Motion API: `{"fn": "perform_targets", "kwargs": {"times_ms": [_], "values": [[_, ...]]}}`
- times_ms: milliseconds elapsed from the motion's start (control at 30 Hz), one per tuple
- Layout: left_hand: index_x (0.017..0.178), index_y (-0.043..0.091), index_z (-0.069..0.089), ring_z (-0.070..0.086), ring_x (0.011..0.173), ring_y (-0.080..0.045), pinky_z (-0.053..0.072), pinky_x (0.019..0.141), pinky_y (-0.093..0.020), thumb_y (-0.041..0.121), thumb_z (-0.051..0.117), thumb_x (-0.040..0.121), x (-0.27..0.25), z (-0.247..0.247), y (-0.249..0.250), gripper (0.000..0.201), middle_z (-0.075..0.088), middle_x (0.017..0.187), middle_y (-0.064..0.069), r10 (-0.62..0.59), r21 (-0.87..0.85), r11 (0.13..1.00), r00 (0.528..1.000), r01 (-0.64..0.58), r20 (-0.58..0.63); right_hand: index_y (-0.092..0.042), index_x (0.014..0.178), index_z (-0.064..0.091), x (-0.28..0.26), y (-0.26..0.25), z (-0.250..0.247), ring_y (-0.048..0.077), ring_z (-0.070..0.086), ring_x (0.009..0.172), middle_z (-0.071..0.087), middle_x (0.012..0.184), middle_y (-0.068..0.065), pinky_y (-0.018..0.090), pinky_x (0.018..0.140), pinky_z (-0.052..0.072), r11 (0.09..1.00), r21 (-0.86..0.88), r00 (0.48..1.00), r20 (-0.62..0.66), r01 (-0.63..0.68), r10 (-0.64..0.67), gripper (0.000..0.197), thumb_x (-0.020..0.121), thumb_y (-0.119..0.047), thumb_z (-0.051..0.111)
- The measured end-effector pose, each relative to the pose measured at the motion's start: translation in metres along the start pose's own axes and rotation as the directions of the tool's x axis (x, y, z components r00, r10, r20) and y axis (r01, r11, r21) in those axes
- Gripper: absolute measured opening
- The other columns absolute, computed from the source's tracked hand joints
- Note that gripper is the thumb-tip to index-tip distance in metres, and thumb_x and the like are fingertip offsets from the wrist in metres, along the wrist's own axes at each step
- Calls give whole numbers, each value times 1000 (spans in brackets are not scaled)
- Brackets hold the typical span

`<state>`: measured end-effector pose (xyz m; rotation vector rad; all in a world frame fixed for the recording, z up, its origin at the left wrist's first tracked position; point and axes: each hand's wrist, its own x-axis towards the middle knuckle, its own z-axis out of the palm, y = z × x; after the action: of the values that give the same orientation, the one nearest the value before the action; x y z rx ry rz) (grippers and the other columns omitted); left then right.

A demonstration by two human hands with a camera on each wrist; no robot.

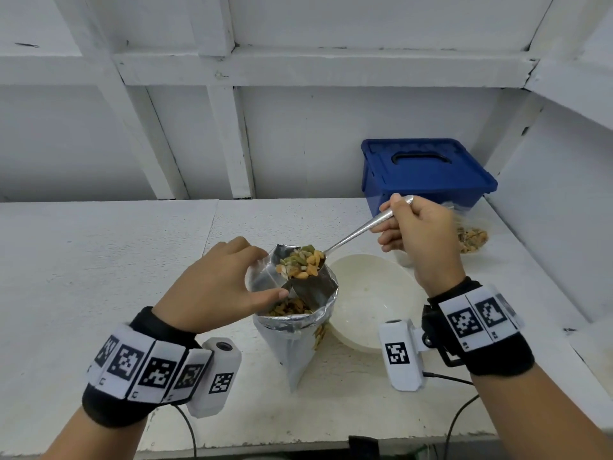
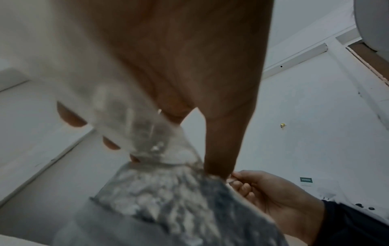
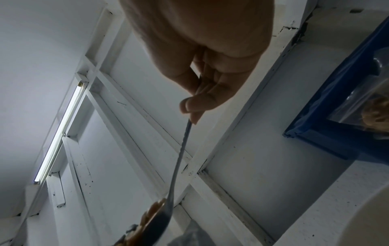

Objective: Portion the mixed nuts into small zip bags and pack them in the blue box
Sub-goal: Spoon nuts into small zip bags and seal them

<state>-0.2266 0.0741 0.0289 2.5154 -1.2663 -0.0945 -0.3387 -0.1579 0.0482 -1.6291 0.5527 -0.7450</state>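
Observation:
A silver foil bag of mixed nuts [image 1: 295, 330] stands open on the white table [image 1: 99, 260]. My left hand [image 1: 219, 283] grips its upper rim, thumb on the near side, fingers behind. My right hand [image 1: 414, 230] holds a metal spoon [image 1: 358, 232] by its handle. The spoon bowl, heaped with nuts [image 1: 302, 263], hovers over the bag mouth. In the right wrist view the spoon [image 3: 181, 158] runs down from my fingers. The left wrist view shows the foil bag [image 2: 168, 191] under my palm. The blue box [image 1: 424, 174] sits lidded at the back right.
An empty white bowl [image 1: 371, 300] sits right of the foil bag. A clear zip bag with nuts [image 1: 471, 237] lies in front of the blue box, partly behind my right hand. White walls enclose the table at the back and right.

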Motion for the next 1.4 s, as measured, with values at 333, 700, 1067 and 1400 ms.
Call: {"fn": "perform_targets", "kwargs": {"times_ms": [333, 700, 1067, 1400], "values": [[117, 23, 56, 43, 90, -9, 35, 74, -23, 82, 33, 57, 2, 10, 14, 87, 49, 96, 12, -7, -73, 997, 999, 3, -48, -11, 80, 61, -7, -1, 17, 11, 57, 46, 65, 62, 9, 23, 46, 49, 1000, -8, 995, 95, 24, -23, 25, 98, -19, 45], [110, 29, 52, 54, 86, 0, 44, 71, -19, 75, 47, 59, 0, 17, 17, 69, 57, 92, 20, -89, -352, 936, 984, 29, -154, -2, 86, 62, -19, -46, 33, 1, 60, 53, 59, 62, -10, 18, 46, 50, 784, -185, 804, 188, 593, -564, 28, 94, -25, 48], [106, 22, 59, 51, 48, 0, 35, 48, -17, 42, 70, 76, -3, 6, 5, 38, 59, 78, 14, -229, -466, 878, 951, 111, -206, -8, 82, 59, -11, -31, 12, 7, 57, 49, 58, 59, -5, 23, 44, 46, 797, -258, 820, -26, 547, -571, 24, 98, -20, 45], [94, 41, 57, 66, 57, -19, 50, 54, -25, 76, 47, 62, 1, 13, 3, 49, 63, 81, 32, -185, -404, 907, 973, 116, -135, -17, 92, 69, -40, 35, 51, 14, 60, 55, 68, 66, -1, 25, 48, 49, 584, -411, 707, 513, 700, -486, 33, 92, -35, 41]]}}
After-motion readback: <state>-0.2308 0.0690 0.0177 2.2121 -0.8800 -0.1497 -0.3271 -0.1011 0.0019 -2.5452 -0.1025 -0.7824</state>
